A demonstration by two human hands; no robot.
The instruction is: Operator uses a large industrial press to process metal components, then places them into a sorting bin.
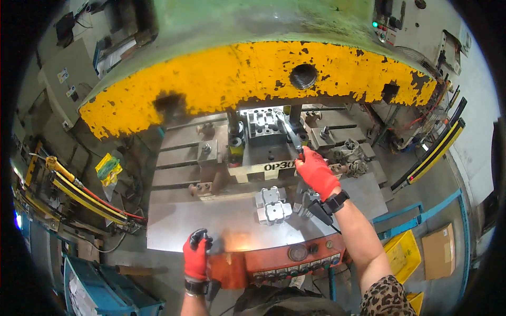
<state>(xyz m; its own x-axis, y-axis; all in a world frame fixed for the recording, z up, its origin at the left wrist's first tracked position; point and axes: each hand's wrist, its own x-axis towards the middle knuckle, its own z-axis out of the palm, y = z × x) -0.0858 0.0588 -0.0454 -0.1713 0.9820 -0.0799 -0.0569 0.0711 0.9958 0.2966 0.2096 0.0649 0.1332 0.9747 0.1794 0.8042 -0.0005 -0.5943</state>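
My right hand (317,171), in a red glove, is closed round the dark end of a long silver hand tool (289,131); its exact kind is unclear. The tool's far tip reaches the right side of a formed metal part (262,122) seated on the lower die (263,151). My left hand (196,255), in a red glove with dark fingertips, is low beside the left end of the red control panel (284,258). Its fingers are curled, and what they hold, if anything, is hidden. Silver stamped parts (273,205) lie on the metal plate between my hands, with more metal pieces (304,201) beside them.
The press's chipped yellow ram (226,76) hangs over the die. Clamps (207,151) flank the die on the bolster. Crumpled grey cloth (351,156) lies to its right. Yellow-black guard bars (432,152) stand at both sides. Yellow bins (401,258) and a cardboard box (438,252) sit at lower right.
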